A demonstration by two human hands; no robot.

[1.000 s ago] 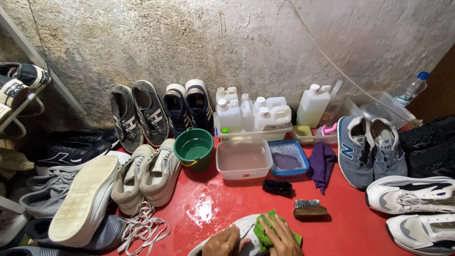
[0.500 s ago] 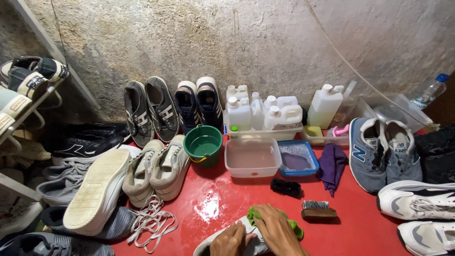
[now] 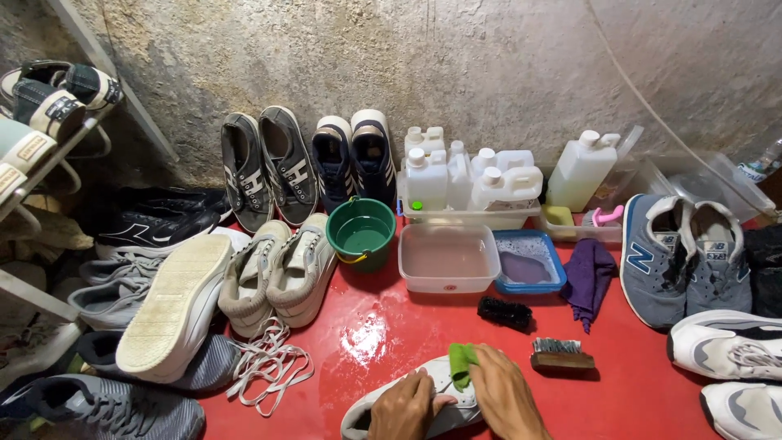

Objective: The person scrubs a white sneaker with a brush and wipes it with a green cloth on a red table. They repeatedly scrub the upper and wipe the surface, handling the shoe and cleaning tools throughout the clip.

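**Hands wiping a white shoe on the red floor**

Head view: both hands work at the bottom edge of the frame. The left hand [image 3: 401, 407] lies across a white sneaker [image 3: 423, 403] that rests on its side on the red floor [image 3: 627, 399], fingers curled down over the upper to steady it. The right hand [image 3: 503, 395] presses a folded green cloth [image 3: 462, 363] against the shoe's upper, fingers held close together and flat on the cloth, thumb tucked under where it cannot be seen.

As for progress, the shoe looks part-wiped: a wet patch [image 3: 364, 338] shines on the floor just beyond its toe, and the wooden brush [image 3: 562, 358] and black brush [image 3: 505, 312] lie set aside nearby, apart from both hands. The clear tub [image 3: 449, 259] holds cloudy water and the blue tub [image 3: 526, 262] holds suds, beside a green bucket [image 3: 361, 235]. How clean the sneaker's surface is cannot be judged. Many other pairs stand along the wall and at both sides, some looking grey and soiled, and loose white laces [image 3: 269, 367] lie by the beige pair [image 3: 277, 273].

Much is cut off: the sneaker's heel and sole run out of frame, as do both wrists. The cloth's lower half is covered by the right hand.
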